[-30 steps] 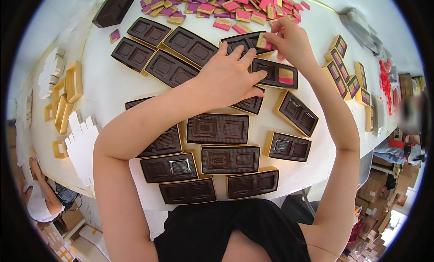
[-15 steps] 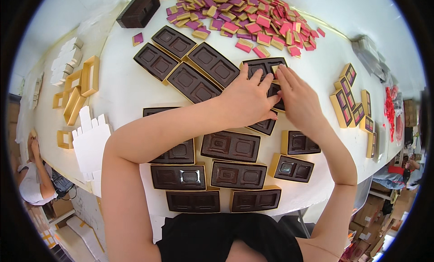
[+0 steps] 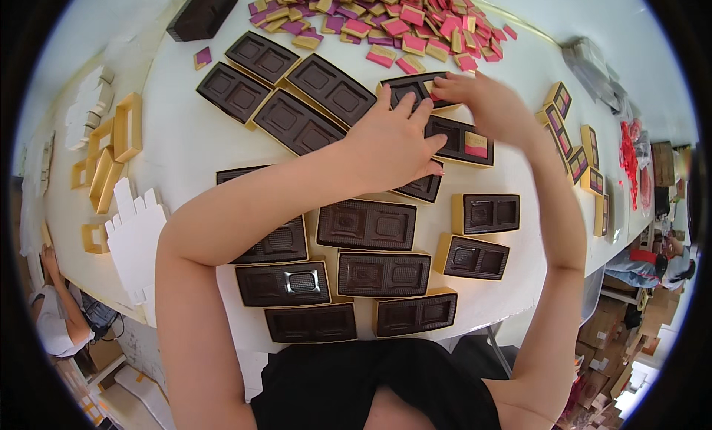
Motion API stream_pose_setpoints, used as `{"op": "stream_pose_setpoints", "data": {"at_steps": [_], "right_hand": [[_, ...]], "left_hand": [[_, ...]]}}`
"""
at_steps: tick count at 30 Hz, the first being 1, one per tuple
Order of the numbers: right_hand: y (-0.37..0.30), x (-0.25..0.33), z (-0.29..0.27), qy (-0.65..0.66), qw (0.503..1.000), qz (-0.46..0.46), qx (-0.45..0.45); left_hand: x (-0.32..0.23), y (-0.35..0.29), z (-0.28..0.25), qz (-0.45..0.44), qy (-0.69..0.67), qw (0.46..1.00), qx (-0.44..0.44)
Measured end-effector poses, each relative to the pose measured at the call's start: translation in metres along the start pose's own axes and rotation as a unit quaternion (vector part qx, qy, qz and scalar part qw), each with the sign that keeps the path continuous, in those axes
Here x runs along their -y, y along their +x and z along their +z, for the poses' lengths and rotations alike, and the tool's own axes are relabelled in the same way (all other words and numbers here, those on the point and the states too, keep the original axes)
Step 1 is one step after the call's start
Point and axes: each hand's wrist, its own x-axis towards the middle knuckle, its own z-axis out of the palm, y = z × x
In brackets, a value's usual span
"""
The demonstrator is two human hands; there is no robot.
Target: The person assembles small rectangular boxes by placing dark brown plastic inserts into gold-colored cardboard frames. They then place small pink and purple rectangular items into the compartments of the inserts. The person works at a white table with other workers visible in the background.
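My left hand (image 3: 394, 142) is open, fingers spread over the dark trays, with its fingertips at the near edge of a gold-sided box with a dark two-well tray (image 3: 404, 89). My right hand (image 3: 491, 107), slightly blurred, has its fingers bunched at that box's right end, on a small flat pink-and-gold wrapped piece (image 3: 432, 90). Just nearer, partly under my left fingers, another box (image 3: 450, 131) holds a pink-and-gold piece (image 3: 476, 143) in its right well. My left hand also partly hides a box (image 3: 421, 188) below it.
A heap of pink, purple and gold pieces (image 3: 386, 18) lies at the far side. More dark-tray boxes (image 3: 367, 226) stand near me and at left. Filled boxes (image 3: 578, 163) are at right, gold frames (image 3: 128, 126) and white card (image 3: 137, 241) at left. Another person's arm (image 3: 63, 296) shows far left.
My right hand has moved up and right, uncovering the piece in the nearer box. My left hand stays spread over the trays. The whole view has shifted slightly.
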Motion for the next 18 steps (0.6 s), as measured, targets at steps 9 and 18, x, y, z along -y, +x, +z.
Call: {"op": "stream_pose_setpoints", "data": {"at_steps": [9,18], "right_hand": [[0.226,-0.103,0.019,0.033,0.954,0.049,-0.294],[0.185,-0.071,-0.023,0.305,0.923,0.105,-0.210]], "left_hand": [[0.004,-0.001,0.011,0.033,-0.045,0.995,-0.077],[-0.013,-0.010,0.002,-0.079,0.072,0.994,-0.022]]}}
